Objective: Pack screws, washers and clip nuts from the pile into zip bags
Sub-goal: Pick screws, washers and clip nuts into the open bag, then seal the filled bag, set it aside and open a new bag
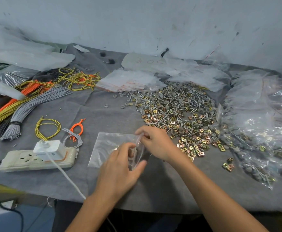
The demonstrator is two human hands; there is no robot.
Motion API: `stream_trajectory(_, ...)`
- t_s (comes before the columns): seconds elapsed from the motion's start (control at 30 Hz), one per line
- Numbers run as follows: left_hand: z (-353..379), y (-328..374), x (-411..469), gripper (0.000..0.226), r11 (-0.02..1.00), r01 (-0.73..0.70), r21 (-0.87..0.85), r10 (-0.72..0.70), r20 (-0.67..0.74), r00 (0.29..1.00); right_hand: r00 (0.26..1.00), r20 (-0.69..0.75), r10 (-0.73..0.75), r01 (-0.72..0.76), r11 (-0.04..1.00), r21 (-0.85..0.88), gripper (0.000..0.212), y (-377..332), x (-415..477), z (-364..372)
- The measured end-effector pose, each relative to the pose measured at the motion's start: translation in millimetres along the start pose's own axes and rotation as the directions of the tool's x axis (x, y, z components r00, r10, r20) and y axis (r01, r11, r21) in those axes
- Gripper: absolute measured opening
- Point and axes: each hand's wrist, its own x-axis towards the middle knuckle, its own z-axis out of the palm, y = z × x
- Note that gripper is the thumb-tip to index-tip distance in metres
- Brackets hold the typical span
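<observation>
A clear zip bag [106, 146] lies flat on the grey cloth at the table's front middle. My left hand [120, 166] and my right hand [155, 143] both pinch its open mouth on the right side, holding the lips apart. Just beyond my right hand spreads the pile of screws, grey washers and gold clip nuts [175, 111]. A stack of empty zip bags with red seals [128, 81] lies behind the pile to the left. Filled bags of hardware [257, 131] are heaped at the right.
A white power strip [34, 158] with a plugged charger and cable sits at front left. Bundles of grey, orange and yellow wires [19, 104] cover the left side. Loose clip nuts [228, 164] lie near the right front. The wall stands close behind.
</observation>
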Motion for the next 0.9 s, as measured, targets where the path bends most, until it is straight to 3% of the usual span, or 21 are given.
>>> stream_trajectory(0.07, -2, -3, -16, 0.052, 0.998, -0.031, 0.063, 0.03, 0.019, 0.999, 0.999, -0.019, 0.034, -0.033, 0.999, 0.029, 0.026, 2, -3, -2)
stream_trajectory(0.17, -7, -5, -33, 0.022, 0.991, -0.071, 0.11, 0.083, -0.107, 0.991, 0.997, 0.003, 0.073, -0.073, 0.989, 0.126, 0.028, -2, -9, -10)
stream_trajectory(0.23, -14, -3, -34, 0.016, 0.992, -0.089, 0.085, 0.104, -0.201, 0.974, 0.995, 0.014, 0.095, -0.096, 0.981, 0.171, 0.027, -7, -13, -16)
stream_trajectory(0.37, -36, 11, -21, 0.014, 0.99, -0.093, -0.106, 0.054, -0.324, 0.945, 0.991, 0.036, 0.126, -0.13, 0.902, 0.412, 0.018, -18, -21, -40)
stream_trajectory(0.47, -55, 27, -5, 0.01, 0.948, -0.101, -0.303, -0.028, -0.394, 0.919, 0.995, 0.083, 0.057, -0.096, 0.792, 0.603, 0.012, -29, -32, -68)
stream_trajectory(0.6, -75, 48, 13, 0.004, 0.918, -0.178, -0.355, -0.005, -0.46, 0.888, 0.998, 0.067, -0.021, -0.031, 0.729, 0.684, 0.019, -43, -51, -98)
stream_trajectory(0.67, -81, 55, 19, 0.003, 0.911, -0.207, -0.357, 0.022, -0.458, 0.889, 0.999, -0.034, -0.041, 0.053, 0.798, 0.6, 0.02, -48, -63, -111)
stream_trajectory(0.77, -84, 66, 23, 0.005, 0.903, -0.218, -0.369, 0.05, -0.415, 0.908, 0.963, -0.215, -0.163, 0.219, 0.938, 0.27, 0.022, -58, -78, -123)
stream_trajectory(0.9, -83, 77, 22, 0.007, 0.883, -0.227, -0.41, 0.084, -0.337, 0.938, 0.889, -0.183, -0.42, 0.405, 0.907, -0.116, 0.03, -82, -89, -117)
